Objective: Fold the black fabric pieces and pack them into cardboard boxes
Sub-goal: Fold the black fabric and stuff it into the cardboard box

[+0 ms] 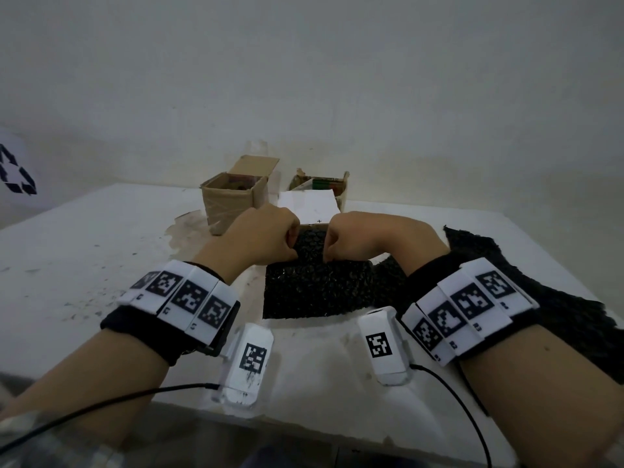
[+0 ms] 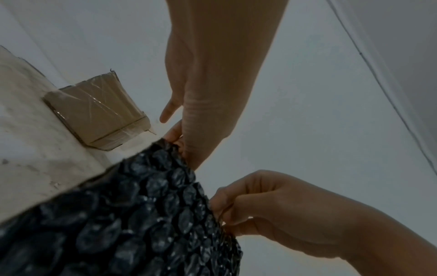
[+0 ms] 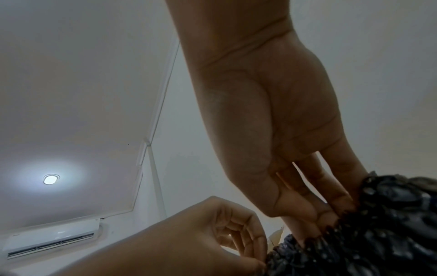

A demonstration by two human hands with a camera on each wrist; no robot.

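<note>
A black bubbly fabric piece (image 1: 314, 292) lies folded on the white table (image 1: 84, 251) in front of me. My left hand (image 1: 293, 246) and right hand (image 1: 329, 251) sit side by side at its far edge, each pinching that edge. In the left wrist view my left hand (image 2: 177, 143) nips the fabric (image 2: 141, 214) while my right hand (image 2: 227, 214) holds it lower down. The right wrist view shows my right fingers (image 3: 331, 214) curled into the fabric (image 3: 378, 233), with my left hand (image 3: 250, 250) pinching beside them. An open cardboard box (image 1: 233, 201) stands behind, to the left.
More black fabric (image 1: 540, 298) is spread over the table's right side. A second cardboard box (image 1: 324, 185) with items inside stands at the back, with a white-topped box (image 1: 309, 206) just beyond my hands. The wall rises close behind them.
</note>
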